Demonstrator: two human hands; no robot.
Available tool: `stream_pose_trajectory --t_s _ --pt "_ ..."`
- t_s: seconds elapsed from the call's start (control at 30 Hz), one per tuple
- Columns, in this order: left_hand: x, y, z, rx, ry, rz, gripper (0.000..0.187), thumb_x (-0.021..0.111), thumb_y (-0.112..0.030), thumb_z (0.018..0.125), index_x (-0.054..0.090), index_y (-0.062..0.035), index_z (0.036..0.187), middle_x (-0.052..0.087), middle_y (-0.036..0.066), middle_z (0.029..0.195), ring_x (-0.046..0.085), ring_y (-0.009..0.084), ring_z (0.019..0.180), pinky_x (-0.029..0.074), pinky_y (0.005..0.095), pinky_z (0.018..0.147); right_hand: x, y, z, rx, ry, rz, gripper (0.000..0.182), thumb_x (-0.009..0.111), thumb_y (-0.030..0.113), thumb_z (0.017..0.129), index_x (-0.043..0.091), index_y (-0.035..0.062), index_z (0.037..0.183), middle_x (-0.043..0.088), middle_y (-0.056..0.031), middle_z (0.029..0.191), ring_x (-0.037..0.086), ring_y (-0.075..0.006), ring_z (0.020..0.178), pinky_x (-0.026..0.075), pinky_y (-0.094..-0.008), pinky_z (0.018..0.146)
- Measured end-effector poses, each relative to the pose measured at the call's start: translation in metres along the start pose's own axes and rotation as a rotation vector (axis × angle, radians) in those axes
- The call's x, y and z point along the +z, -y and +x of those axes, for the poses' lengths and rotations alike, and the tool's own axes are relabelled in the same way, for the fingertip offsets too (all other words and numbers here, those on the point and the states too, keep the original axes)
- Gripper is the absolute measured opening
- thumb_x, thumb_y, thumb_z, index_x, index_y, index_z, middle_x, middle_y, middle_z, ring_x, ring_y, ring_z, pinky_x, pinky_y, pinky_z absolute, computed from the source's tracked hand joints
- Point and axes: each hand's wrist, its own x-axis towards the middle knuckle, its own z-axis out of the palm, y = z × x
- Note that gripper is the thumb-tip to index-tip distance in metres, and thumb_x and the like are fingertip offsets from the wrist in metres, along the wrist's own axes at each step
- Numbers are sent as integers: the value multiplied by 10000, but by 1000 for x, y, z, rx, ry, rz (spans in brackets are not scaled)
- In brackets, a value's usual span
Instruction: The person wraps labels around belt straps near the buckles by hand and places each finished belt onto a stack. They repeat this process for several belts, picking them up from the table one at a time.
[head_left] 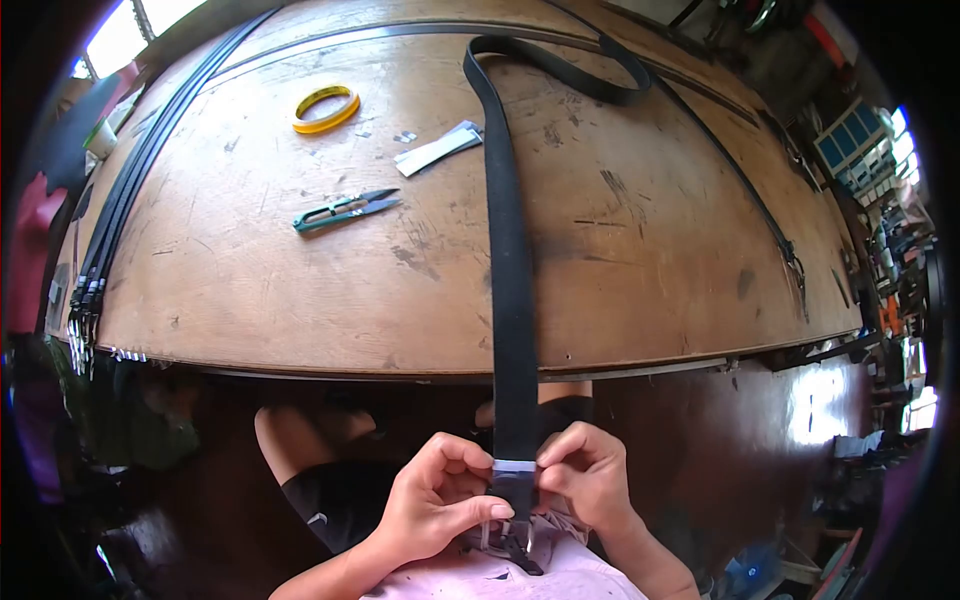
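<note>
A long black belt (509, 250) runs down the table and over its front edge to my lap, its far part looped back on the tabletop. Close to its buckle (520, 550), a white paper strip (515, 466) lies across the belt. My left hand (435, 500) grips the belt's left edge there, thumb over the front below the strip. On the other edge, my right hand (588, 475) pinches the belt at the strip's end, fingers curled. The metal buckle hangs below both hands, against a pink garment.
Thread snips (345, 211), a yellow tape roll (326, 109) and white paper strips (440, 148) lie on the wooden table (300, 300). Several black belts (150, 170) lie along its left side. Another dark strap (720, 145) lies at the right.
</note>
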Motion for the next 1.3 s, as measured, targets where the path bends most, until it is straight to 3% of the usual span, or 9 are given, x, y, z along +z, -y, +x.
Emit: stream_pose_trajectory --t_s 0.07,0.2,0.37,0.43,0.47,0.8,0.9,0.97,1.3 --pt "0 -8 5 -59 50 -226 416 823 -10 876 519 -17 1160 674 113 1066 716 145 953 623 288 802 0 -6 5 165 -40 411 330 774 202 960 632 -17 1161 725 -103 1035 729 -154 826 602 -244 713" --pt "0 4 15 -167 190 -695 382 771 -24 918 531 -25 1216 683 109 1102 709 173 973 608 327 863 20 29 23 436 133 377 464 825 129 896 628 15 1302 630 -89 1236 626 -165 1153 514 -316 1010" --pt "-1 -15 11 -297 285 -628 290 667 -78 1013 597 3 1282 710 111 1121 710 170 973 586 311 866 18 26 27 161 207 432 259 832 38 868 689 28 1085 654 -62 1150 644 -152 1089 535 -295 945" --pt "5 -26 7 -58 22 315 248 622 -102 1049 649 9 1269 714 81 1105 689 135 964 560 281 859 16 31 23 111 47 155 208 800 -17 879 682 29 1044 696 -45 1046 667 -139 980 552 -288 887" --pt "12 -34 3 64 -56 360 233 595 -126 1070 681 14 1235 714 64 1078 667 108 924 537 255 824 21 35 20 54 -72 21 188 777 -27 895 701 27 1059 720 -26 954 670 -115 854 565 -264 798" --pt "19 -39 26 568 -72 768 100 778 12 840 682 40 842 595 88 704 551 137 608 399 277 545 35 52 13 10 -66 -424 76 686 -5 970 725 -1 1036 676 5 895 637 -71 774 525 -231 645" --pt "18 -34 30 488 -77 653 125 750 -41 893 672 25 821 601 70 713 539 125 610 388 264 544 30 55 13 103 -49 -360 82 672 18 990 711 10 1061 664 12 906 615 -74 766 512 -235 669" --pt "22 -37 28 -47 -138 95 178 690 -81 974 660 1 818 628 20 755 570 97 654 435 263 577 29 54 12 195 -76 -259 88 663 34 1003 702 18 1079 656 17 909 602 -75 771 505 -237 692" --pt "15 -32 21 -106 83 -157 112 764 -53 940 725 8 1026 701 29 946 610 71 858 491 234 776 18 29 3 94 -36 -28 184 624 77 1046 610 29 1223 631 -2 985 564 -72 851 497 -248 780"
